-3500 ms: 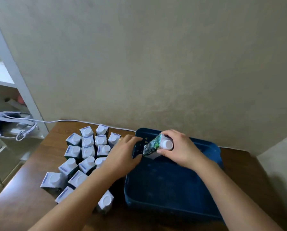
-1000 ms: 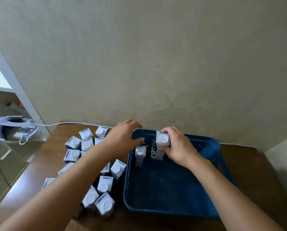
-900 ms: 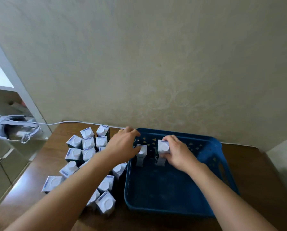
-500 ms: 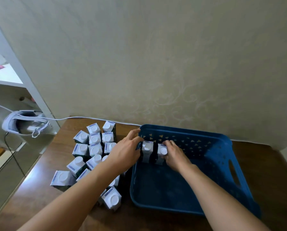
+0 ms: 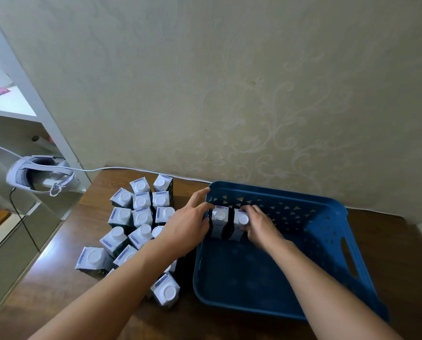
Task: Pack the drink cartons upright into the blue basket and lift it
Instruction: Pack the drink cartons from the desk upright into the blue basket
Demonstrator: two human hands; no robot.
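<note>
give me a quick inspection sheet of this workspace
surface: brown wooden table, glossy.
job's things: blue basket holds two upright cartons in its far left corner; many loose cartons stand grouped left of it.
clutter: nothing seen.
hands: left hand rests at the basket's left rim, fingers spread; right hand grips the right carton.
cables: white cable along the wall.
surroundings: patterned wall; white shelf with white headset.

Two cartons (image 5: pixel 219 223) in one blue basket (image 5: pixel 327 244).
</note>
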